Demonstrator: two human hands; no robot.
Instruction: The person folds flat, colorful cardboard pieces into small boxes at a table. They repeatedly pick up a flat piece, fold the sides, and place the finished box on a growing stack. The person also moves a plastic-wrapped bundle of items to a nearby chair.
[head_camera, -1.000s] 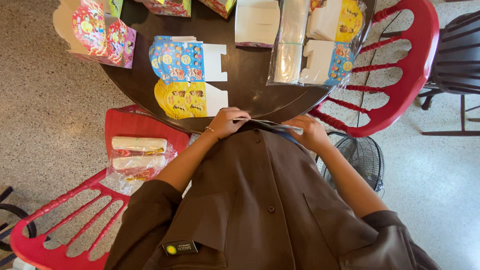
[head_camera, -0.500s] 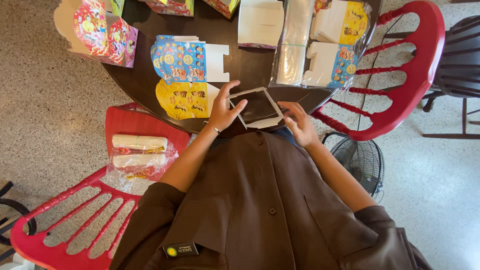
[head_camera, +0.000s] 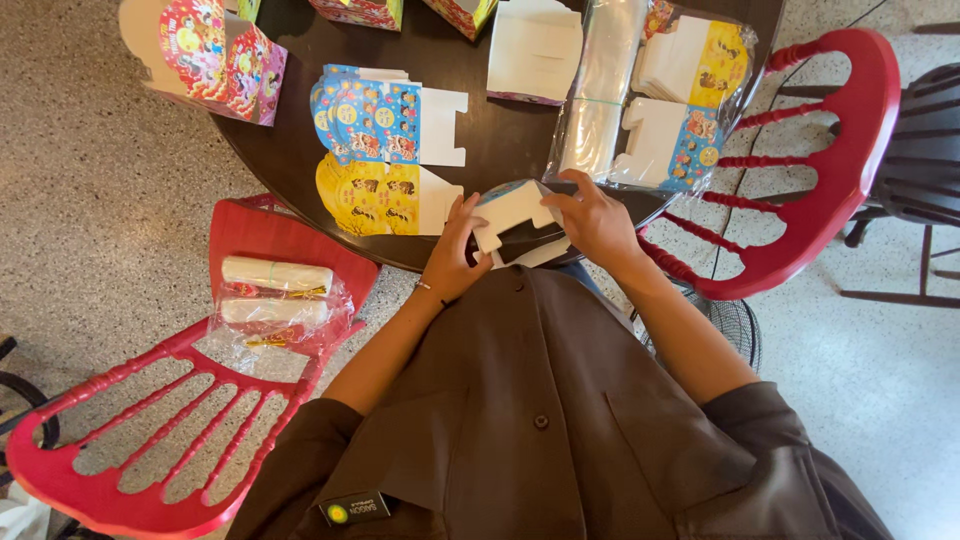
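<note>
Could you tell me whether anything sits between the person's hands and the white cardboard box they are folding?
Nothing visible does. The left hand and right hand both already touch the partly folded white cardboard box, held at the near edge of the dark round table.

Round tabletop (head_camera: 500, 150) ahead of the person, a chair on either side.

At the near edge of the tabletop both hands meet on a half-folded carton (head_camera: 515, 215), left hand (head_camera: 455, 255) on its left side, right hand (head_camera: 595, 220) on its right. Just left of it lie two stacks of flat cartons (head_camera: 375, 150), one behind the other. Behind and right sits a plastic-wrapped bundle (head_camera: 660, 100). An assembled box (head_camera: 215, 55) overhangs the far left edge. On the left chair (head_camera: 250, 240) lie wrapped rolls (head_camera: 270, 290).
</note>
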